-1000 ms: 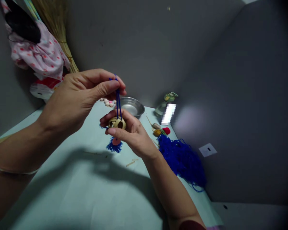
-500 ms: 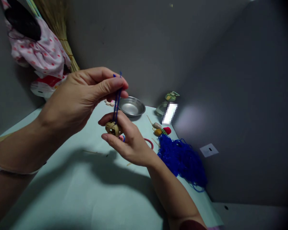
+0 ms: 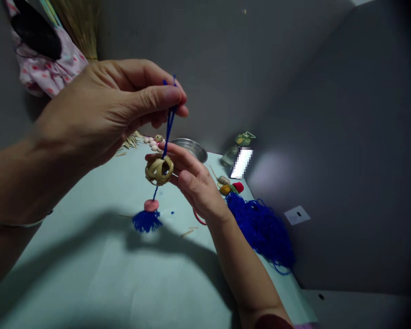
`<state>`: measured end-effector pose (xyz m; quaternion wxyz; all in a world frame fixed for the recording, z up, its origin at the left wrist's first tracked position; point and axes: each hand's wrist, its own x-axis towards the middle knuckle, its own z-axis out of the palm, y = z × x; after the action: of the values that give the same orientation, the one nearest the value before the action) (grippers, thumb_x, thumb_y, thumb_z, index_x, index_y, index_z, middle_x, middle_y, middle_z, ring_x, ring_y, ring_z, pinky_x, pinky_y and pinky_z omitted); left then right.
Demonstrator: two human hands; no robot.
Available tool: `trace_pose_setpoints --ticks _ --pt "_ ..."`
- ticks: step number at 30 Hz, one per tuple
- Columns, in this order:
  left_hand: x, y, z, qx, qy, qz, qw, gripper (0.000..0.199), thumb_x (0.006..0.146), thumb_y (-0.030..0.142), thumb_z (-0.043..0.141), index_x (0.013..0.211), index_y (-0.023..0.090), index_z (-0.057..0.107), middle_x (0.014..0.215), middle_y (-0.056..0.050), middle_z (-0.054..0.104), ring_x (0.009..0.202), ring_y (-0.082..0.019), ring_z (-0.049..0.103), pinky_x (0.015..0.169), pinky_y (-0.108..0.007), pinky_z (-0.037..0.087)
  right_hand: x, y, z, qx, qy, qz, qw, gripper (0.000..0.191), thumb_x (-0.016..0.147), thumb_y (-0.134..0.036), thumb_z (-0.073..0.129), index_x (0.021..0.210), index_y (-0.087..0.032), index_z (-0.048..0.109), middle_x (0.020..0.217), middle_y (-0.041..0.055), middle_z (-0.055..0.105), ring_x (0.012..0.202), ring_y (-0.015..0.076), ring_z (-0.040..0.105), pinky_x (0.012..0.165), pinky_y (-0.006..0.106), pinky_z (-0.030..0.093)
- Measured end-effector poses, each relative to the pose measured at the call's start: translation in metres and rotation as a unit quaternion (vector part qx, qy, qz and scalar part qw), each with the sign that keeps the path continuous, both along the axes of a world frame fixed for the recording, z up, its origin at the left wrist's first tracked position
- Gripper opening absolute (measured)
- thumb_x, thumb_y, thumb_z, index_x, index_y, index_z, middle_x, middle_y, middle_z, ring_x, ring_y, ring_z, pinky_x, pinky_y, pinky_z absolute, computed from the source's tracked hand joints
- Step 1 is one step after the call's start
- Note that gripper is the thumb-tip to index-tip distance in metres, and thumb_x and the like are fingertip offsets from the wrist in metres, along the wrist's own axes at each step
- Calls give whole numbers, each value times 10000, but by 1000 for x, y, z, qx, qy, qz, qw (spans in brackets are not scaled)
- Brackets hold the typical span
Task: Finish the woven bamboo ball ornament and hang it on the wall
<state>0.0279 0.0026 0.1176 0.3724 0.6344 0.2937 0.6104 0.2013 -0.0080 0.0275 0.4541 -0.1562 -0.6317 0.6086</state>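
Observation:
Between thumb and fingers, my left hand (image 3: 137, 96) pinches a doubled blue cord (image 3: 169, 132) near its top ends. From the cord hangs a small woven ball of tan strips (image 3: 159, 170), with gaps showing between the strips. Below it the cord runs down to a pink disc-shaped bead (image 3: 151, 205) and a blue tassel (image 3: 146, 221). My right hand (image 3: 195, 183) is just behind and to the right of the ball, fingers stretched out and apart. Whether its fingertips touch the ball or cord I cannot tell.
A heap of blue cord (image 3: 260, 233) lies at the table's right edge. Yarn bundles (image 3: 226, 188), a jar with a green lid (image 3: 245, 138) and a lit phone (image 3: 242, 163) stand behind it. A metal bowl (image 3: 192, 150), pale beads (image 3: 152, 142) and strips (image 3: 132, 140) sit at the back.
My left hand has risen, lifting the cord. My right hand has let go of the woven ball and spread its fingers, so the ball, bead and tassel now hang freely in view.

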Motion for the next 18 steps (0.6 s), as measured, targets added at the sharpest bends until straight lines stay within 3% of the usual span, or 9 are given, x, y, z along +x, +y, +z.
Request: trace_pose_setpoints --ticks 5,8,12,15,18 --pt "9 -3 6 -16 26 -33 999 182 969 48 655 855 125 774 761 46 750 607 -44 601 602 -180 441 -2 3 -2 -11 -60 -25 998 512 870 -480 785 1314 -286 618 1316 68 722 1161 258 710 987 433 614" --pt "12 -1 9 -17 26 -42 999 194 994 58 652 865 129 779 789 25 764 622 -51 588 620 -189 455 5 8 0 14 -73 -47 996 500 922 -520 722 1352 -289 613 1374 79 702 1245 255 682 1059 445 573" --pt "12 5 11 -22 24 -37 999 186 1000 85 675 871 154 789 818 24 788 645 -68 571 626 -196 450 30 18 10 82 -128 -189 970 385 987 -494 656 1286 -252 677 1372 86 708 1297 225 646 1137 425 494" --pt "11 10 10 -16 29 -35 999 140 980 114 720 873 152 803 816 18 804 679 -78 589 645 -200 451 48 23 17 100 -128 -281 946 364 998 -525 628 1209 -244 722 1241 78 765 1172 213 698 1103 422 503" --pt "12 12 10 -19 29 -25 999 114 961 131 749 876 159 820 835 18 808 737 -90 617 676 -204 450 58 24 21 103 -98 -326 934 319 1000 -513 621 1133 -255 755 1108 55 792 1025 196 725 1012 392 545"
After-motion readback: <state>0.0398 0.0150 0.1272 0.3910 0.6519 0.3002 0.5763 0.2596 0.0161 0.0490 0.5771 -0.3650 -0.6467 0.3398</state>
